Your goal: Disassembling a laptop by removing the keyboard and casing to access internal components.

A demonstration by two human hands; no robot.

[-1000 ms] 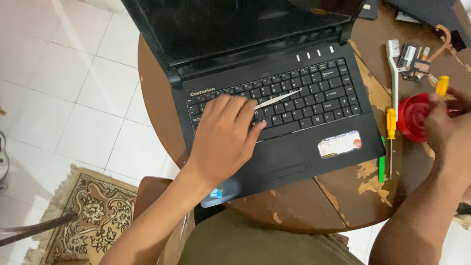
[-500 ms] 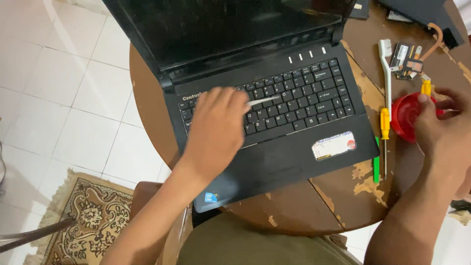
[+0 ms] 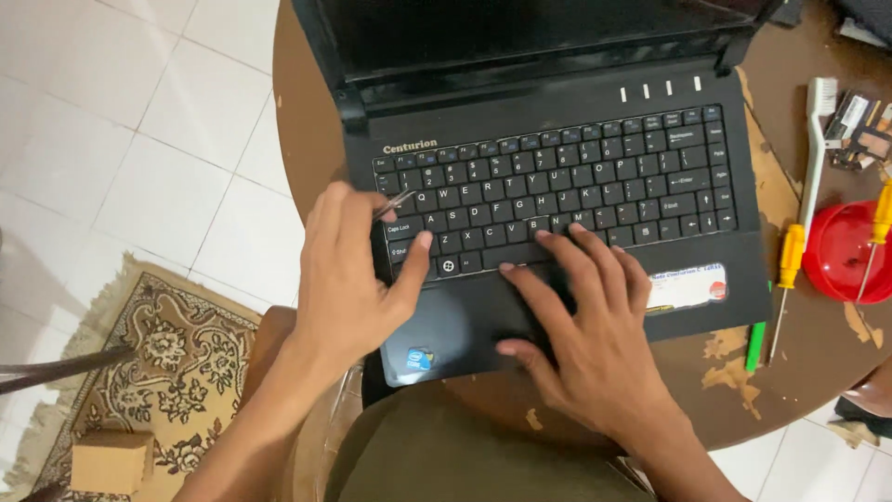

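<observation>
Far left, floor: patterned rug [image 3: 139, 363] w/ small cardboard box [image 3: 111, 460] on it, beside white tiles.

Left hand [image 3: 348, 274] at laptop's left edge, over keyboard's left end. Fingers curled round a thin metal tool, prob. tweezers [image 3: 398, 203]; tip pokes out past the fingers, just above the left-hand keys. Thumb stretched out, pad on a bottom-row key.

Black laptop [image 3: 557, 167] sits open on round brown table [image 3: 790, 390], screen dark. Small sticker on palm rest, lower left; larger pale sticker lower right.

Right hand [image 3: 581, 321] flat on palm rest/touchpad area, fingers spread wide, holding nothing; fingertips on bottom key row near space bar.

Right of laptop, on table: green pen [image 3: 755, 344] at laptop's corner; yellow-handled screwdriver [image 3: 788, 279] just beside it; white brush [image 3: 816, 139] above that. Red round dish [image 3: 846, 251] near table's right edge, 2nd yellow screwdriver [image 3: 878, 228] lying across it. Table top worn, veneer chipped in patches.
</observation>
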